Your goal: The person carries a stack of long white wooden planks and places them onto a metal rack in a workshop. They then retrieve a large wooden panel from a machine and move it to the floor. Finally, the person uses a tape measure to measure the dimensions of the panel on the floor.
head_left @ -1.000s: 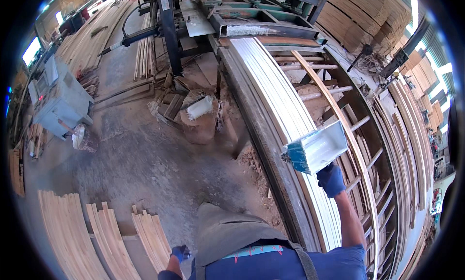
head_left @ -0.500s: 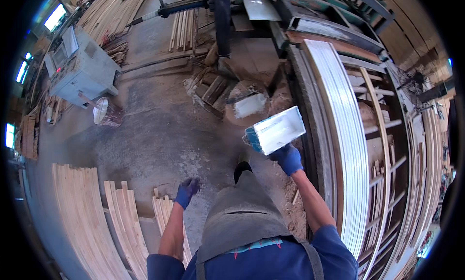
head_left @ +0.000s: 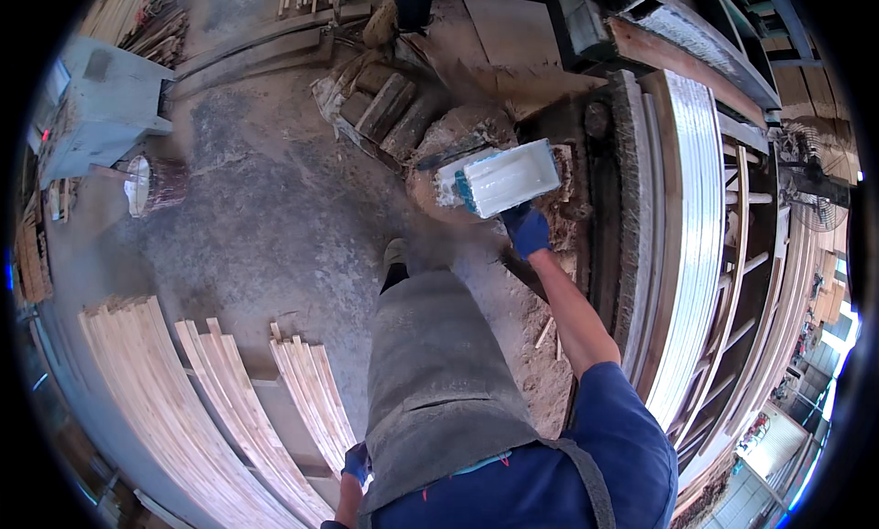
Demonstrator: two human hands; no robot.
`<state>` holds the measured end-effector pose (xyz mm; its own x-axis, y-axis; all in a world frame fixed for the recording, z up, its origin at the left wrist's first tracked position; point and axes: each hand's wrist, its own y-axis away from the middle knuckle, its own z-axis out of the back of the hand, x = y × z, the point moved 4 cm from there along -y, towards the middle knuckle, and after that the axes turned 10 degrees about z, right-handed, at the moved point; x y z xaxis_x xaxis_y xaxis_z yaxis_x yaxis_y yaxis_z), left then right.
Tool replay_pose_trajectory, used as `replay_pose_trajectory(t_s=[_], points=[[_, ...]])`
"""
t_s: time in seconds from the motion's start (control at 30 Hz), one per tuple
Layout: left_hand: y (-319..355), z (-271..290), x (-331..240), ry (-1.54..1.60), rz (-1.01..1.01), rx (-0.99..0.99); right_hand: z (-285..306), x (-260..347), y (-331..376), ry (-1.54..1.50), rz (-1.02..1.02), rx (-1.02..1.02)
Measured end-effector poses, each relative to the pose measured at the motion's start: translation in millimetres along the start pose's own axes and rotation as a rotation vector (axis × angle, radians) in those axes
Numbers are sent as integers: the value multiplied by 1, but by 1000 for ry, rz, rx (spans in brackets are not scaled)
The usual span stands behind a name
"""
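Note:
My right hand [head_left: 526,229], in a blue glove, grips a white rectangular tub [head_left: 508,178] with a teal end and holds it tilted over a sawdust heap [head_left: 458,130] next to the long conveyor bench [head_left: 696,208]. A second white container [head_left: 448,183] lies on the heap just behind the tub. My left hand [head_left: 356,462], also in a blue glove, hangs low beside my grey apron, above the stacked wooden slats [head_left: 307,396]; its fingers are mostly hidden.
Stacks of pale wooden slats [head_left: 156,392] lie on the concrete floor at the lower left. A grey machine cabinet [head_left: 105,108] and a round bucket [head_left: 151,183] stand at the left. Timber offcuts [head_left: 385,103] lie ahead, with racks of boards at the right.
My right hand has carried the white tub down and forward over the sawdust heap. My left hand has dropped back beside my apron. The view has tilted further toward the floor.

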<state>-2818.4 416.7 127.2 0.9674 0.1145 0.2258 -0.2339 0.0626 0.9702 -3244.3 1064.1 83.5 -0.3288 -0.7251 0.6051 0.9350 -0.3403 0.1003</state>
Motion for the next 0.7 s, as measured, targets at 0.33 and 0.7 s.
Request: replay_pose_trajectory(t_s=[0.33, 0.7], points=[[75, -8, -242, 11, -274, -107, -46, 13, -28, 190, -122, 270], [32, -94, -398, -470, -217, 18, 66, 68, 142, 107, 100, 147]])
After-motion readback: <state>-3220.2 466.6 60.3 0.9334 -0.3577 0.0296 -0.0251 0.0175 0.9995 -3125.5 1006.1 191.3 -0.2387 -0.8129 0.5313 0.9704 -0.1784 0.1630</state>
